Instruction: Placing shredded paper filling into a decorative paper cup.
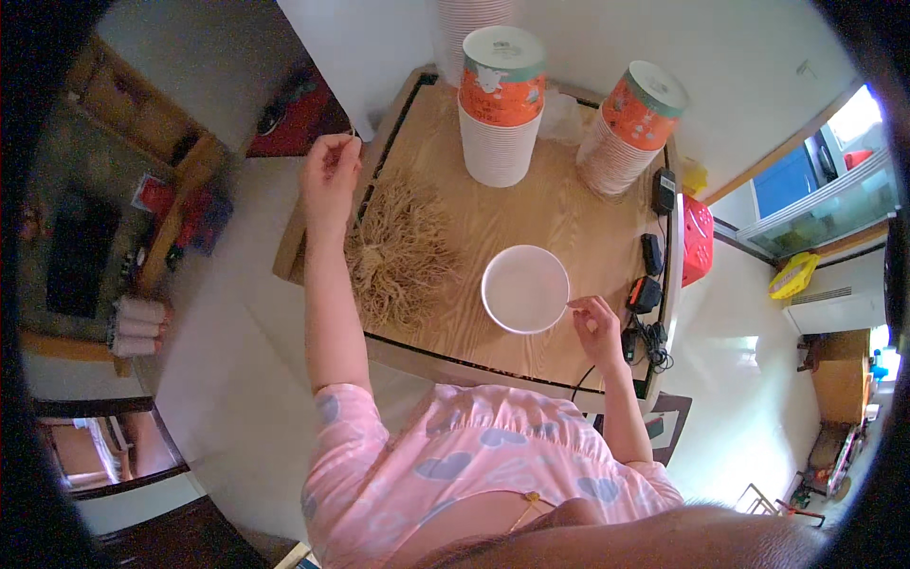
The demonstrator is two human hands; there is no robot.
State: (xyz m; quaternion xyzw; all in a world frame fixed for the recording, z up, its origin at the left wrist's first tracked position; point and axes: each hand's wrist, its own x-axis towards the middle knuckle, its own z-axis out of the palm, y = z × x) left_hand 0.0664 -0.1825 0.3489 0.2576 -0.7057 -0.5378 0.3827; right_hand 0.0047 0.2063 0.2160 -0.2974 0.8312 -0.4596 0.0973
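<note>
My left hand [332, 180] is raised at the table's left edge, its fingers pinched together. Something thin and pale sticks up at the fingertips, too small to make out. Under and right of that forearm lies a spread tangle of dry, tan, root-like strands [403, 254]. My right hand [599, 330] pinches the right rim of a round white paper tub [524, 292]. This tub stands upright on the wooden table [531, 213], and its inside is plain white.
Two tall stacks of upturned paper tubs, one in the middle [502, 104] and one at the right [632, 128], stand at the back. Black power adapters [645, 294] and coiled cable line the right edge. A red plastic basket [698, 239] is beyond it.
</note>
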